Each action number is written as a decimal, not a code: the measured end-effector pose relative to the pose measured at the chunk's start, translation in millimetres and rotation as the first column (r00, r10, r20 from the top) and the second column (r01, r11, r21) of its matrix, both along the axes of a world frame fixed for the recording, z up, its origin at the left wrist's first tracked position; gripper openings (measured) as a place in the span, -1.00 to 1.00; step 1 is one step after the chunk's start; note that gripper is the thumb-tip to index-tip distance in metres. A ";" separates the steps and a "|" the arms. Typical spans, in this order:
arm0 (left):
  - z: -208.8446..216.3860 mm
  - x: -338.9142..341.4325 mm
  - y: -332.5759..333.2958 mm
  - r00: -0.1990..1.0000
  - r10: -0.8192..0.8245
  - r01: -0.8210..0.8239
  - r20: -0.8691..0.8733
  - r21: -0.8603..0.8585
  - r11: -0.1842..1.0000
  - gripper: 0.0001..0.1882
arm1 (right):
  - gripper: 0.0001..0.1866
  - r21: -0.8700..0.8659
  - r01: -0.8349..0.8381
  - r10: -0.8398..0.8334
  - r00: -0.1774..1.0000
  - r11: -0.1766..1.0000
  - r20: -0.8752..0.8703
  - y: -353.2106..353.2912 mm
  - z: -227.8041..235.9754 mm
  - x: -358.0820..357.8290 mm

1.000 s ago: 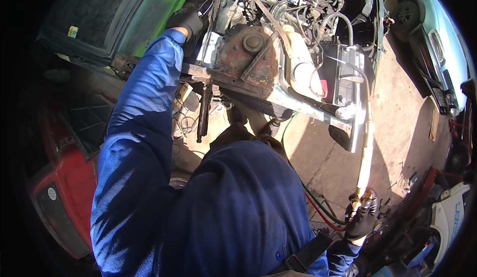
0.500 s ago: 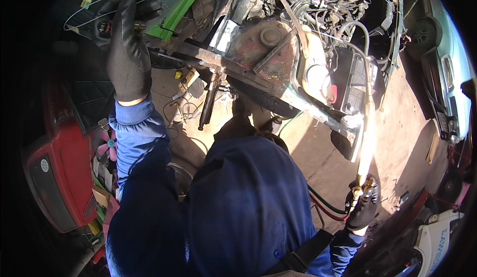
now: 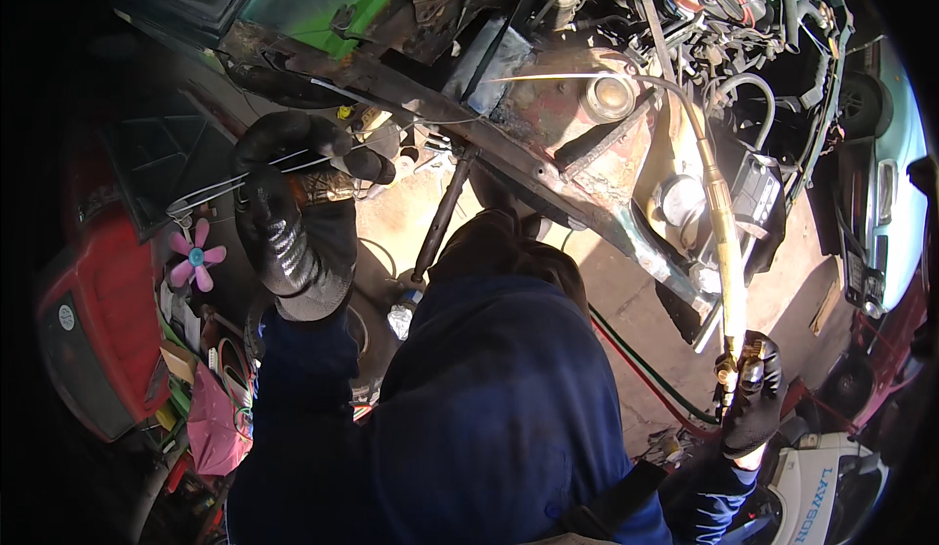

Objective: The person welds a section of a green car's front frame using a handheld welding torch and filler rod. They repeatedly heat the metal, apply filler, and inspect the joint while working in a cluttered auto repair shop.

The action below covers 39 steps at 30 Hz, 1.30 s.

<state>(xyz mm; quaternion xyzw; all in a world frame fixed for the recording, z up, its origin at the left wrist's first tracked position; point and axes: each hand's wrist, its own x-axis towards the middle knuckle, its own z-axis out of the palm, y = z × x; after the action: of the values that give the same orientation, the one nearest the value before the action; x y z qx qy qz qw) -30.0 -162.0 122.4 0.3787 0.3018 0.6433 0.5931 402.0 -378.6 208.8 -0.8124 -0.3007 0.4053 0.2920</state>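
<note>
My right hand (image 3: 753, 413), in a black glove, grips the valve end of a brass gas torch (image 3: 722, 242) at the lower right. The torch's long neck rises and curves left over the rusty car bodywork (image 3: 572, 119). From its tip a thin pale streak runs left; I cannot tell whether it is flame. My left hand (image 3: 303, 222), also black-gloved, is closed around a bent thin metal wire (image 3: 207, 194), left of the car's edge. A brownish, brass-coloured piece (image 3: 328, 188) shows between its fingers, its kind unclear.
Red and green hoses (image 3: 650, 379) trail from the torch. The engine bay (image 3: 704, 36) lies ahead, with a green panel (image 3: 377, 2) to its left. A dark metal tube (image 3: 445, 212) stands below the frame rail. A pink fan (image 3: 196, 255) and red car part (image 3: 103, 325) sit left.
My left hand has come down and nearer with the wire, away from the green panel. The torch has shifted slightly right and down, and a pale streak now shows at its tip.
</note>
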 end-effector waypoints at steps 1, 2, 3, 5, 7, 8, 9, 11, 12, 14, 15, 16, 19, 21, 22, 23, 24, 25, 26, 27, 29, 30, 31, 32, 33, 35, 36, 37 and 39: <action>-3.6 -1.5 3.2 0.999 -0.033 0.032 -0.027 -0.022 0.999 -0.34 | -0.34 -0.043 0.001 -0.002 1.000 0.999 -0.022 9.7 4.8 0.9; -7.5 -2.3 6.6 0.998 -0.048 0.047 -0.044 -0.025 0.999 -0.33 | -0.34 -0.062 -0.016 0.017 1.000 0.998 0.012 18.2 8.6 0.4; -10.5 -1.9 10.6 0.996 -0.064 0.062 -0.061 -0.028 0.998 -0.32 | -0.34 -0.082 -0.031 0.033 0.999 0.996 0.034 26.6 11.3 0.3; -14.1 1.8 14.7 0.995 -0.050 0.050 -0.087 -0.011 0.999 -0.31 | -0.32 -0.135 -0.047 0.056 0.996 0.990 0.062 38.8 17.5 -0.3; -16.7 5.8 20.6 0.997 -0.023 0.027 -0.074 0.057 0.998 -0.31 | -0.33 -0.156 -0.122 0.146 0.976 0.980 0.159 49.2 19.6 -2.5; -17.4 8.4 24.3 0.996 -0.022 0.030 -0.091 0.084 0.996 -0.31 | -0.33 -0.177 -0.161 0.196 0.960 0.971 0.199 56.1 20.5 1.7; -14.7 8.3 21.3 0.994 0.006 -0.004 -0.110 0.019 1.000 -0.32 | -0.34 -0.193 -0.189 0.228 0.951 0.963 0.206 63.1 21.2 3.2; -13.7 9.1 21.9 0.991 0.034 -0.040 -0.129 -0.038 0.998 -0.33 | -0.36 -0.225 -0.245 0.294 0.931 0.943 0.219 76.9 23.3 7.8; -14.4 8.8 22.0 0.991 0.037 -0.042 -0.130 -0.032 0.999 -0.34 | -0.36 -0.236 -0.275 0.325 0.922 0.932 0.211 84.0 24.3 9.6; -14.4 5.2 24.4 0.991 0.016 -0.018 -0.135 -0.013 1.000 -0.32 | -0.35 -0.255 -0.332 0.387 0.898 0.908 0.210 94.7 25.8 9.4; -14.1 6.2 24.4 0.989 0.003 -0.003 -0.147 -0.005 1.000 -0.31 | -0.35 -0.243 -0.309 0.345 0.931 0.919 0.122 100.9 25.7 13.6; -13.8 4.5 25.0 0.990 -0.044 0.046 -0.136 0.016 0.999 -0.31 | -0.34 -0.236 -0.294 0.312 0.949 0.926 0.043 106.1 25.8 14.1; -10.9 3.3 25.8 0.974 -0.218 0.224 -0.069 0.099 0.970 -0.34 | -0.31 -0.228 -0.302 0.295 0.953 0.925 -0.066 120.3 20.5 18.8; -9.2 4.9 24.6 0.975 -0.209 0.213 -0.071 0.065 0.975 -0.34 | -0.30 -0.239 -0.331 0.326 0.944 0.913 -0.061 126.3 17.3 21.0; -9.0 8.4 22.8 0.979 -0.203 0.204 -0.022 0.055 0.977 -0.35 | -0.29 -0.250 -0.355 0.354 0.934 0.901 -0.049 129.9 15.0 25.1; -9.4 11.3 20.6 0.986 -0.159 0.162 -0.057 0.036 0.986 -0.36 | -0.28 -0.252 -0.380 0.383 0.923 0.890 -0.040 133.5 13.0 26.9; -10.4 14.7 19.1 0.990 -0.135 0.136 -0.038 0.031 0.990 -0.38 | -0.28 -0.254 -0.384 0.383 0.922 0.888 -0.054 136.1 11.1 28.9; -11.0 17.9 17.1 0.997 -0.072 0.072 -0.032 -0.013 0.997 -0.37 | -0.28 -0.251 -0.390 0.384 0.920 0.886 -0.073 138.5 9.7 30.2; -11.8 20.5 15.4 0.999 -0.027 0.026 -0.029 -0.039 0.999 -0.36 | -0.28 -0.245 -0.385 0.373 0.923 0.890 -0.097 140.7 8.6 30.9; -11.8 23.4 13.1 0.997 0.057 -0.061 -0.044 -0.099 0.993 -0.31 | -0.29 -0.242 -0.387 0.372 0.922 0.890 -0.106 142.4 7.9 32.0; -11.2 24.1 11.1 0.988 0.131 -0.142 -0.078 -0.156 0.978 -0.25 | -0.31 -0.233 -0.369 0.346 0.929 0.900 -0.132 145.3 7.3 32.2; -10.6 23.3 10.6 0.988 0.125 -0.138 -0.095 -0.154 0.978 -0.25 | -0.32 -0.242 -0.379 0.358 0.925 0.893 -0.129 147.1 7.0 32.0; -9.8 22.0 10.0 0.987 0.119 -0.135 -0.110 -0.151 0.979 -0.24 | -0.33 -0.249 -0.389 0.369 0.921 0.887 -0.125 149.1 6.5 32.7; -9.3 20.6 9.7 0.986 0.112 -0.131 -0.126 -0.150 0.980 -0.24 | -0.34 -0.258 -0.399 0.380 0.917 0.880 -0.122 151.1 6.0 33.0; -9.5 19.5 9.3 0.984 0.105 -0.127 -0.141 -0.151 0.980 -0.24 | -0.35 -0.278 -0.401 0.387 0.916 0.873 -0.108 152.7 5.9 32.9; -11.8 18.6 8.6 0.986 0.102 -0.117 -0.130 -0.113 0.987 -0.24 | -0.35 -0.317 -0.405 0.402 0.912 0.858 -0.077 155.6 5.3 32.2; -15.0 20.2 8.2 0.989 0.106 -0.114 -0.105 -0.076 0.991 -0.24 | -0.41 -0.310 -0.413 0.413 0.908 0.856 -0.069 156.8 4.7 31.8; -15.6 19.8 7.4 0.986 0.127 -0.135 -0.106 -0.070 0.988 -0.25 | -0.47 -0.304 -0.424 0.427 0.902 0.853 -0.061 157.7 4.2 30.6; -17.7 20.4 6.7 0.973 0.187 -0.200 -0.138 -0.090 0.976 -0.26 | -0.52 -0.282 -0.442 0.448 0.893 0.851 -0.048 159.2 2.7 28.3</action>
<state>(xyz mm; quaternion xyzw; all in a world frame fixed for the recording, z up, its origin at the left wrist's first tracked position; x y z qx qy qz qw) -9.7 -155.3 104.7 0.3571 0.4076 0.6558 0.5256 430.3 -219.5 211.5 -0.7581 -0.4217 0.4929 0.0671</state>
